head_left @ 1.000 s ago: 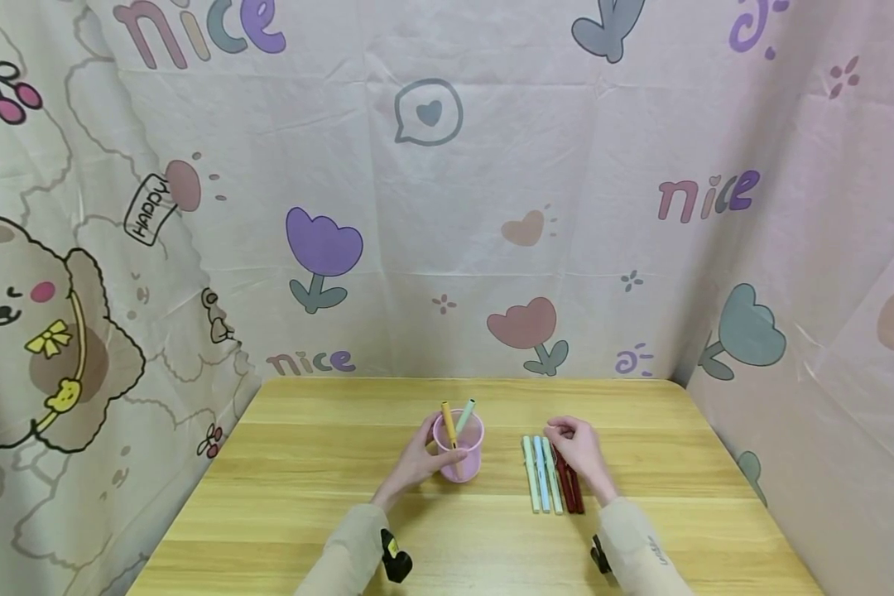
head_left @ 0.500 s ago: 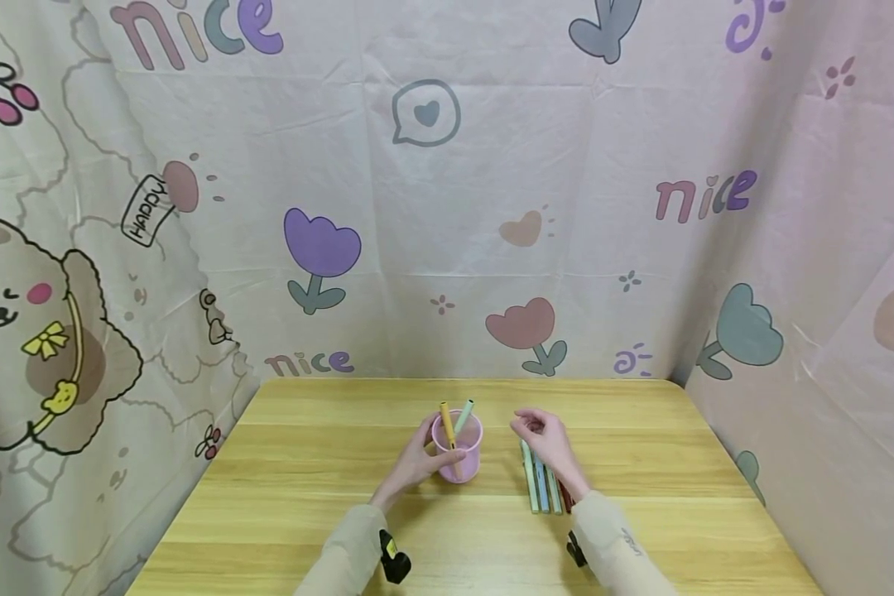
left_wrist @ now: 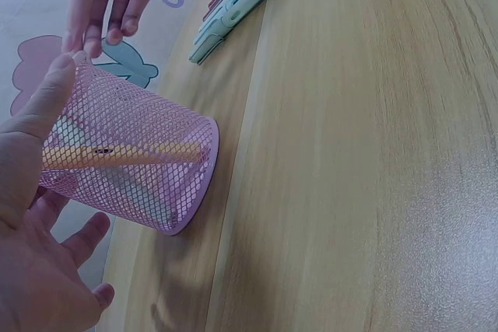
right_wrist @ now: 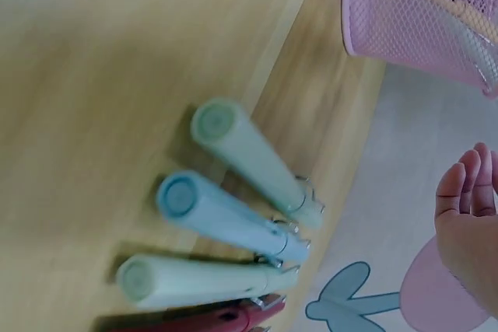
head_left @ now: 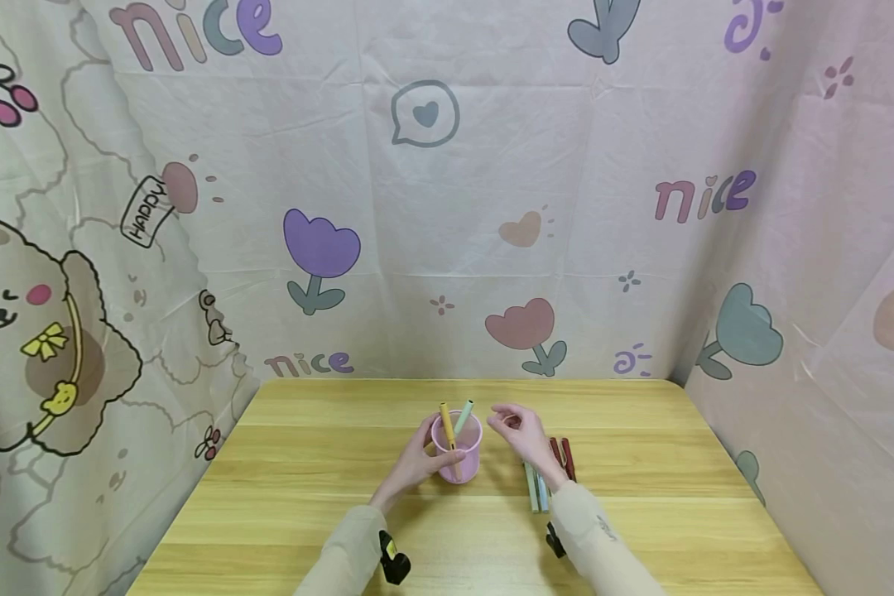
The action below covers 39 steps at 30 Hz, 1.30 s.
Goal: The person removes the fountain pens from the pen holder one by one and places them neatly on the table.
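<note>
My left hand [head_left: 414, 462] grips a pink mesh pen holder [head_left: 473, 463], its thumb along the near rim and other fingers round the far side. Inside lean a yellow pen [head_left: 445, 416] and a light green pen [head_left: 465, 415]. My right hand [head_left: 525, 434] hovers just right of the holder, fingers loosely bent, with nothing seen in them; in the left wrist view they hang near the rim. Below the right hand lie a green pen [right_wrist: 253, 161], a blue pen [right_wrist: 229, 217], a pale green pen [right_wrist: 202, 279] and dark red pens [head_left: 569, 457], partly hidden by the forearm.
Everything stands on a light wooden table [head_left: 305, 447]. A printed curtain [head_left: 432, 215] hangs along its back edge and both sides. Black straps with small devices sit on the wrists, at the sleeve cuffs [head_left: 365, 523].
My right hand has moved left from above the dark red pens, over the row, to beside the holder; the red pens' ends now show. The left hand has kept its hold on the holder.
</note>
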Available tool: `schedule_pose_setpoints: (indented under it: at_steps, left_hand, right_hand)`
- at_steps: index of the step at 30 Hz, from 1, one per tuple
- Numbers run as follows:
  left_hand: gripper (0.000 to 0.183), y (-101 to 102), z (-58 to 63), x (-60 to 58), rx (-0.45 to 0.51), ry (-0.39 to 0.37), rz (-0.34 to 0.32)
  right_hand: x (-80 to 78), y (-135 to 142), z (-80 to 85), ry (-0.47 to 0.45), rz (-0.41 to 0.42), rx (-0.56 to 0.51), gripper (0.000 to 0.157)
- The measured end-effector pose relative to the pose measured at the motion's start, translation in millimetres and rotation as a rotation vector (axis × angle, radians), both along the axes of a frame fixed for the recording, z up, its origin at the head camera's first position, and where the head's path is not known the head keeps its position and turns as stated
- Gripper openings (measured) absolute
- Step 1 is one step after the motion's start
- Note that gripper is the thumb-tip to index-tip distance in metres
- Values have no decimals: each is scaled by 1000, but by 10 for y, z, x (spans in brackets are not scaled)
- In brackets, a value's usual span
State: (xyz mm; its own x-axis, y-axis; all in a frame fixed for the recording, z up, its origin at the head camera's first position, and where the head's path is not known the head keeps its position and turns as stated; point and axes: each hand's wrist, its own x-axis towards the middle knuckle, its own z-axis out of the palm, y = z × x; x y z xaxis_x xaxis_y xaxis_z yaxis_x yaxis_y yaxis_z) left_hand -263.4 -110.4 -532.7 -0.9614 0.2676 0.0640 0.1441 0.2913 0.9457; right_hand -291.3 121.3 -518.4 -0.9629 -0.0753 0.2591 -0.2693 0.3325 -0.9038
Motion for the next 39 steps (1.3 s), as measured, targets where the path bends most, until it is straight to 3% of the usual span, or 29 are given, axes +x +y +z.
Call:
schedule_pose_setpoints:
  at_steps: [14,25,32,39]
  left_hand:
    - [85,0,-2,-11,26,13,0]
    - [84,3,-13,-13,36,14,1]
    - [84,2,-8,-8,30,23,-2]
    - [88,1,11,-3,13,16,3]
  right_hand:
    - [-101,-251,68,-40,44,8,31]
    - [-170,-323,52,-118,136,5,40]
    - [-183,-341,50,-129,182,29,35]
    - [-134,-382,153,-139,153,3,29]
